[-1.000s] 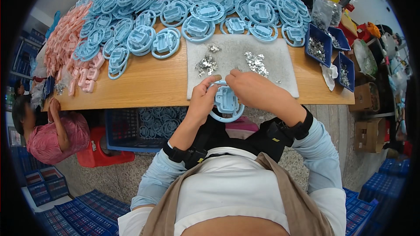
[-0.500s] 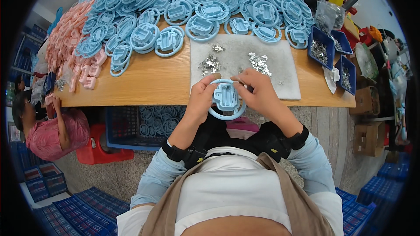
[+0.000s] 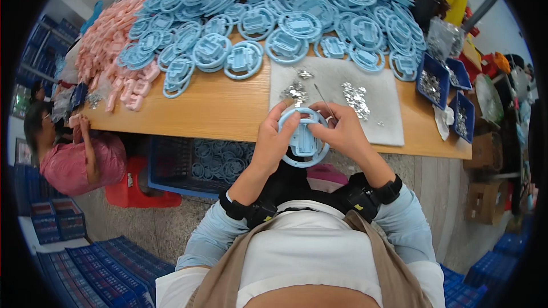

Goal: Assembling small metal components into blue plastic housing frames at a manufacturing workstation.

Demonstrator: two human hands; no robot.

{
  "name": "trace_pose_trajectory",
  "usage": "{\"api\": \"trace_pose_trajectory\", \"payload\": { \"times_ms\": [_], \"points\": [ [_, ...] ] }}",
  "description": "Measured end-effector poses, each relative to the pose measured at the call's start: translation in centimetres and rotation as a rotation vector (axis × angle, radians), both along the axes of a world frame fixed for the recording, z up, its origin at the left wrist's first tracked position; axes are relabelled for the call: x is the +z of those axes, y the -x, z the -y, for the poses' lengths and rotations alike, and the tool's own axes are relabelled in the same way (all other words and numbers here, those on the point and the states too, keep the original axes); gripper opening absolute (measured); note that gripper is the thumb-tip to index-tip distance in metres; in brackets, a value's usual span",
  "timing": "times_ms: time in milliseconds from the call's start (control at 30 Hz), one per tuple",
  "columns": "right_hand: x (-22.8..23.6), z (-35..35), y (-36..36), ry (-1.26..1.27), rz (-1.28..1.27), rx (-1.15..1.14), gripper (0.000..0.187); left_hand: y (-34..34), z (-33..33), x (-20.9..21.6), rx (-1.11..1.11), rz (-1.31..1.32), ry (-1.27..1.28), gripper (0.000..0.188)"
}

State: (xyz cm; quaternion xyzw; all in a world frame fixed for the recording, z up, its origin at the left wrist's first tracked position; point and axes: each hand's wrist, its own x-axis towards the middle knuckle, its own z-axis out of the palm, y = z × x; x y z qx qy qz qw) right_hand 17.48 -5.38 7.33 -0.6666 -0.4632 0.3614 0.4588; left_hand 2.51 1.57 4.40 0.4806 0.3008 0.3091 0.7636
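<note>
A light blue plastic part shaped like a toy steering wheel [image 3: 304, 141] is held just off the table's front edge, its recessed centre turned upward. My left hand [image 3: 274, 138] is closed on its left rim, thumb along the top. My right hand [image 3: 349, 135] grips the upper right of the part with thumb and fingers. A thin pointed metal tool [image 3: 323, 97] sticks up out of my right hand; its exact kind cannot be made out. Beyond my hands, small shiny metal pieces [image 3: 355, 100] lie in piles on a whitish mat [image 3: 335, 74].
Matching blue parts [image 3: 242, 59] are heaped across the back of the wooden table [image 3: 222, 108], with pink plastic pieces [image 3: 108, 51] at left. Dark blue bins [image 3: 434, 80] of metal bits stand at right. A blue crate [image 3: 165, 162] sits below; a person in pink [image 3: 85, 159] works at far left.
The view has shifted, so the table appears lower and further right. My right fingers have changed their hold, and the metal tool's tip now points up and away. Both hands stay on the blue part.
</note>
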Motion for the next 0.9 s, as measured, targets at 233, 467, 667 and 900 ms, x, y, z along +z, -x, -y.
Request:
{"api": "trace_pose_trajectory", "payload": {
  "times_ms": [233, 467, 667, 900],
  "points": [
    [-0.3, -1.2, 3.2, -0.074, 0.049, 0.069, 0.043, 4.2, -0.1, 0.8, -0.06, 0.016, 0.383, 0.036],
    [-0.6, -2.2, 6.7, -0.121, -0.004, 0.305, 0.041, 9.5, 0.2, 0.4, 0.134, -0.097, 0.144, 0.028],
    [-0.3, -2.8, 5.6, -0.264, 0.069, 0.281, 0.038, 20.9, -2.7, -2.3, 0.364, -0.455, 0.03, 0.025],
    [-0.2, -0.9, -0.3, -0.111, 0.028, 0.067, 0.021, 20.3, -19.1, -1.9, 0.705, -0.666, -0.816, 0.037]
  ]
}}
